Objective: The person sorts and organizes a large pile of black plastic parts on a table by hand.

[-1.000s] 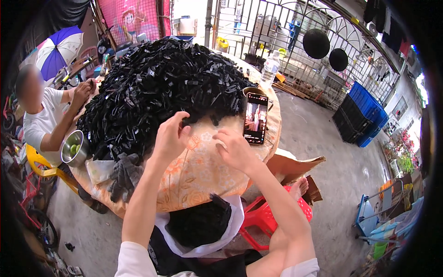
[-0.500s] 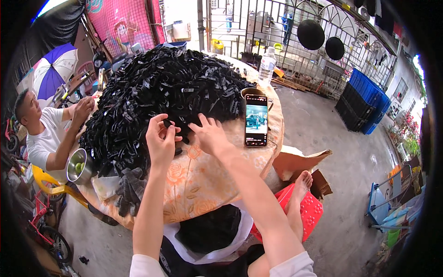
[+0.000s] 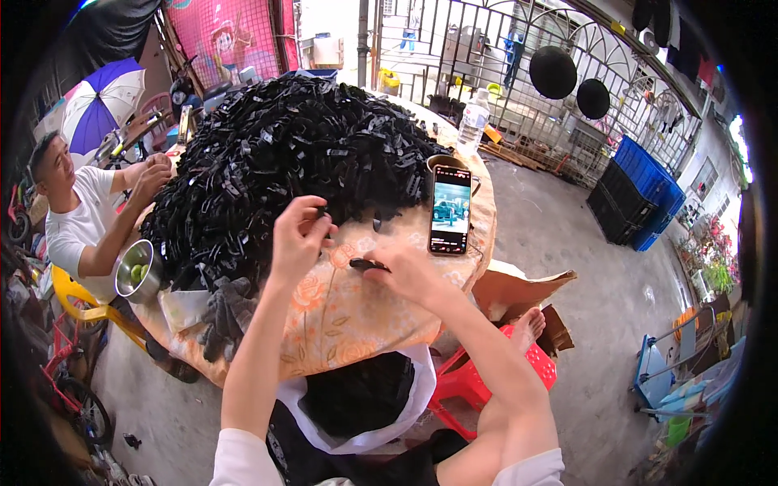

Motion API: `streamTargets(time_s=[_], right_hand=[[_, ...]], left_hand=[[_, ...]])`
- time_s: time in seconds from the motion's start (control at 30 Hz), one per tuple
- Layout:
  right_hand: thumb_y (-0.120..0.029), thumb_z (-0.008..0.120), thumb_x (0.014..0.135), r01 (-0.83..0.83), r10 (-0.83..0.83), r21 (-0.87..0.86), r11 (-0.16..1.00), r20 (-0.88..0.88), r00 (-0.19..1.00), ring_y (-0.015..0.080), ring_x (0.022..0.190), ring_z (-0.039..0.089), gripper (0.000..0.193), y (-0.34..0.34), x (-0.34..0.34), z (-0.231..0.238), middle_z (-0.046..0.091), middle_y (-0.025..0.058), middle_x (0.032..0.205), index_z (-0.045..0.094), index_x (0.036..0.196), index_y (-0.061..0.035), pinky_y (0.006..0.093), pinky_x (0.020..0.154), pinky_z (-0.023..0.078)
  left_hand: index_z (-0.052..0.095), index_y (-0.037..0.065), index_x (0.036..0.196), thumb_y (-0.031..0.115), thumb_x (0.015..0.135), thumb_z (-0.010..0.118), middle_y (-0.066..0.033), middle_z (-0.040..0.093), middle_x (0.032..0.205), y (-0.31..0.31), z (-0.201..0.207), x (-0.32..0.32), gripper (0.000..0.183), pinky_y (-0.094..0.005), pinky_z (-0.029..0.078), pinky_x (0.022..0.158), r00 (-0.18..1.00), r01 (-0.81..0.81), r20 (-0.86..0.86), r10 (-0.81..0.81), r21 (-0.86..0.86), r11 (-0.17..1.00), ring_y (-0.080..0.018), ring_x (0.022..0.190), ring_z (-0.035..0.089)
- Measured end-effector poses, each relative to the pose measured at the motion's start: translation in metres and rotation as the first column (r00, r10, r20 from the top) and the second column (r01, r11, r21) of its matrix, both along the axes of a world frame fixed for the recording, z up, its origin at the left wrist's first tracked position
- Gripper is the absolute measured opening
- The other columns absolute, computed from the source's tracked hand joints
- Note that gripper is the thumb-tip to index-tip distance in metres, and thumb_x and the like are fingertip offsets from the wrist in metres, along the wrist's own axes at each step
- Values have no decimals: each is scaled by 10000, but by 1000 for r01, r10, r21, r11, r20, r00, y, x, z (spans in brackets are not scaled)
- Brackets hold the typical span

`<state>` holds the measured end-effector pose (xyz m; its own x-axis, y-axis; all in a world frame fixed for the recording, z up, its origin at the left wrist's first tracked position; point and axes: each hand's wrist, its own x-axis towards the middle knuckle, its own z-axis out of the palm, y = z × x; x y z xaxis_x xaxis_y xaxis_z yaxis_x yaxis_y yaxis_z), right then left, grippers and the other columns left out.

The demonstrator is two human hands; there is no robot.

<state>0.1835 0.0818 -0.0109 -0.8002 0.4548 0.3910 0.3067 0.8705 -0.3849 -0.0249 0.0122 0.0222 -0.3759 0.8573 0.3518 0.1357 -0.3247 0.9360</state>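
Left hand (image 3: 298,241): I view it raised at the near edge of the black pile (image 3: 296,150), fingers curled, thumb near the fingertips; whether a dark piece sits between them, I cannot tell. Right hand (image 3: 405,274): angled inward above the flowered tablecloth (image 3: 324,336), fingers closed on one small black piece (image 3: 366,265), its end jutting leftward.

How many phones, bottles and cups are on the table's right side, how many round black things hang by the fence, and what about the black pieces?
Phone: 1
Clear bottle: 1
Cup: 1
Round black things: 2
Total: 5
Black pieces, outside the total: too many to count
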Motion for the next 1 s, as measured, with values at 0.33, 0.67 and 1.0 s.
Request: streamTargets(time_s=[0.33, 0.67, 1.0], right_hand=[[-205, 697, 870, 6, -17, -55, 998, -208, 978, 353, 856, 666, 250, -2, 25, 5, 688, 182, 984, 708, 1052, -34, 403, 759, 535], [-103, 759, 801, 59, -6, 126, 990, -386, 923, 326, 810, 668, 421, -20, 19, 18, 680, 149, 988, 626, 1194, -35, 374, 693, 536], [-163, 751, 812, 122, -109, 44, 991, -226, 968, 310, 835, 651, 185, -21, 33, 17, 666, 118, 916, 724, 960, -55, 394, 718, 532]], left_hand=[[611, 33, 1208, -67, 805, 693, -149, 707, 907, -6, -7, 29, 423, -317, 562, 704, 770, 240, -580, -265, -121, 963, -215, 802, 694], [701, -45, 899, 124, 954, 672, -56, 684, 722, -11, -1, 56, 180, -238, 557, 579, 974, 224, 11, -226, -200, 954, -104, 603, 635], [721, -15, 919, 121, 894, 690, -117, 692, 738, -5, -16, 32, 141, -284, 465, 580, 835, -2, -550, -28, -55, 998, -143, 631, 622]])
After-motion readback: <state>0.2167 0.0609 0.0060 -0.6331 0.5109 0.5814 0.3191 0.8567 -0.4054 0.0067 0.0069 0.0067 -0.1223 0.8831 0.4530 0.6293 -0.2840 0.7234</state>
